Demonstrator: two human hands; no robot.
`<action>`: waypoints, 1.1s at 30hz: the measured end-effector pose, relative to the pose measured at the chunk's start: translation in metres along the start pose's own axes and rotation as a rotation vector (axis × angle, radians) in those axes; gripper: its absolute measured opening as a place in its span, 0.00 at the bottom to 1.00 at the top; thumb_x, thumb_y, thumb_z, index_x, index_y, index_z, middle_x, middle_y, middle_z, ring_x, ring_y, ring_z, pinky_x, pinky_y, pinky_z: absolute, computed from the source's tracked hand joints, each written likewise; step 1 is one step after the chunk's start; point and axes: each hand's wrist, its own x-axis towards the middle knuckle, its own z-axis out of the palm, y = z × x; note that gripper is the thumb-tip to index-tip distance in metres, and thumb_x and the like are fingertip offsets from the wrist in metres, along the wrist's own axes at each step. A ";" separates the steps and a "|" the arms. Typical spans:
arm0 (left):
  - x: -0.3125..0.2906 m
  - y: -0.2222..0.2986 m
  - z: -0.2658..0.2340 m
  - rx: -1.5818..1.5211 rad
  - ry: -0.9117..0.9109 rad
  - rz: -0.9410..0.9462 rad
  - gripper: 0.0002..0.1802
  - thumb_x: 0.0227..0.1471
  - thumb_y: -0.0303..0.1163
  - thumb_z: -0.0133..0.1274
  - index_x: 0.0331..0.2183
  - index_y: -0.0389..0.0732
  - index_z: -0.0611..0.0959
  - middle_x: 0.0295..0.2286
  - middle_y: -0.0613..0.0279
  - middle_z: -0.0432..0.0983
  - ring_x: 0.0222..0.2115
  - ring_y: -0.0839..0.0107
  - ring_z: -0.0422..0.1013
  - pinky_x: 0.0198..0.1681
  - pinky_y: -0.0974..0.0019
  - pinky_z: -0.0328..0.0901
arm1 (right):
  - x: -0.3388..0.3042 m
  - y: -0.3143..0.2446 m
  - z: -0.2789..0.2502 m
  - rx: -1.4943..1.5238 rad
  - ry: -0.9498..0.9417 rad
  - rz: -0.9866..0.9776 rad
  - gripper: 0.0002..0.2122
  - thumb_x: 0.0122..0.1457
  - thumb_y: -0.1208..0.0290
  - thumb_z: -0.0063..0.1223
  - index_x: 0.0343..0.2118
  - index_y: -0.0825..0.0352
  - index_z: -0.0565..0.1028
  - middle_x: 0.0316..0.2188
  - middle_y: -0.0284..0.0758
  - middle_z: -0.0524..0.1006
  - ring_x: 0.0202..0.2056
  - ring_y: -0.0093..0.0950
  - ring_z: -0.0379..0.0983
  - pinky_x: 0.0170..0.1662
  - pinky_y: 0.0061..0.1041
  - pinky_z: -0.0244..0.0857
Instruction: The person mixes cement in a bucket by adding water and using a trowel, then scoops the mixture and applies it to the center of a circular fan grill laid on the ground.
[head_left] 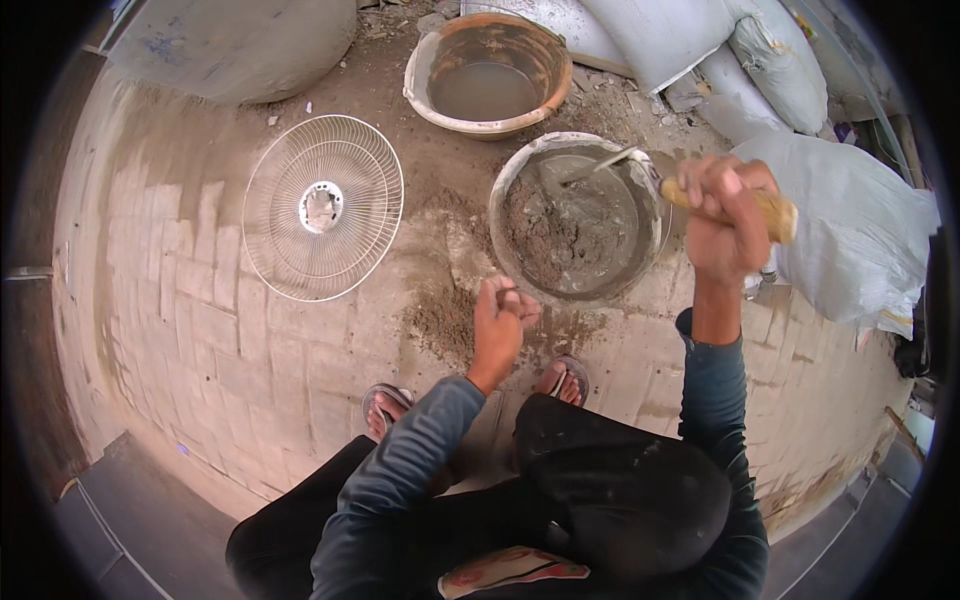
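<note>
My right hand [730, 210] is wrapped round the wooden handle of a trowel [786, 218], held over the right side of a bucket. The trowel's metal neck reaches left across the rim, and its blade is partly hidden in the mix. The bucket [497, 215] holds wet grey mortar [605, 225], with a browner, grainy heap of sand [535, 235] on its left side. Close to the bucket's near-left rim is my left hand [505, 322], its fingers curled. Whether they touch the rim, or hold anything, I cannot make out.
Beyond stands a second bucket [420, 85] with murky water. A white fan grille [325, 265] lies on the paved floor at left. Loose sand [440, 320] is spilled beside the mortar bucket. White sacks [850, 210] line the right and back; a large rounded grey object [235, 45] sits back left.
</note>
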 end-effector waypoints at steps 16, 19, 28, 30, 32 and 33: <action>0.030 0.055 -0.014 0.116 -0.002 0.114 0.17 0.63 0.23 0.42 0.54 0.35 0.69 0.33 0.65 0.72 0.28 0.75 0.74 0.32 0.65 0.73 | -0.040 0.006 -0.001 -0.151 -0.248 0.210 0.10 0.53 0.84 0.55 0.20 0.67 0.67 0.17 0.31 0.69 0.22 0.22 0.63 0.28 0.24 0.60; 0.053 0.083 -0.013 0.236 -0.077 0.119 0.16 0.64 0.24 0.41 0.53 0.36 0.70 0.35 0.64 0.73 0.27 0.75 0.73 0.33 0.65 0.73 | -0.067 0.029 -0.034 -0.214 -0.130 0.185 0.09 0.53 0.85 0.53 0.20 0.67 0.67 0.18 0.32 0.70 0.23 0.24 0.64 0.29 0.26 0.61; -0.010 0.060 0.016 -0.018 0.164 0.006 0.36 0.60 0.29 0.54 0.63 0.37 0.55 0.48 0.52 0.65 0.46 0.68 0.68 0.46 0.62 0.70 | -0.005 0.034 0.028 0.002 0.105 -0.006 0.08 0.55 0.83 0.57 0.22 0.67 0.70 0.20 0.35 0.73 0.24 0.23 0.68 0.28 0.27 0.63; -0.007 0.018 0.032 0.020 0.164 0.183 0.46 0.56 0.27 0.58 0.66 0.35 0.48 0.49 0.53 0.64 0.46 0.69 0.67 0.48 0.65 0.68 | 0.001 0.076 0.032 -0.114 0.145 0.068 0.08 0.54 0.80 0.60 0.22 0.66 0.71 0.20 0.33 0.73 0.24 0.21 0.68 0.27 0.25 0.62; -0.007 -0.005 0.040 0.108 0.181 0.418 0.52 0.53 0.23 0.60 0.67 0.33 0.43 0.47 0.54 0.64 0.44 0.71 0.67 0.48 0.69 0.66 | -0.015 0.102 0.034 -0.355 -0.037 0.183 0.09 0.53 0.79 0.61 0.20 0.66 0.71 0.19 0.30 0.74 0.23 0.18 0.67 0.27 0.23 0.61; -0.014 -0.009 0.037 0.147 0.144 0.313 0.52 0.53 0.22 0.59 0.67 0.31 0.42 0.48 0.53 0.65 0.45 0.70 0.68 0.47 0.69 0.66 | -0.024 0.108 0.031 -0.509 -0.186 0.212 0.10 0.52 0.79 0.62 0.19 0.66 0.71 0.19 0.28 0.74 0.23 0.17 0.67 0.27 0.23 0.61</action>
